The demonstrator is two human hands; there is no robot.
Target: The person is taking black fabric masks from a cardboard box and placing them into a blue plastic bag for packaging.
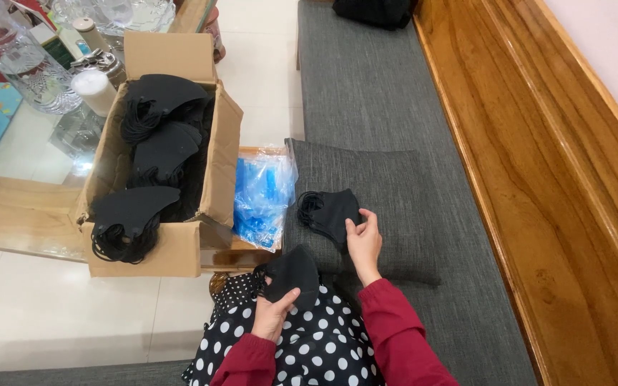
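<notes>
The left hand [272, 314] pinches one folded black face mask [293, 275] above the polka-dot lap, fingers closed on its lower edge. The right hand [363, 241] rests with fingertips on a small stack of black masks [328, 211] lying on the grey cushion [395, 186], fingers loosely curled, gripping only the stack's near edge. Risk: the stack sits near the cushion's left border and its ear loops trail loose; a careless nudge could tip masks toward the blue plastic bags [262, 193]. The full cardboard box [219, 154] overhangs the wooden table edge [16, 229] and could likely tip.
</notes>
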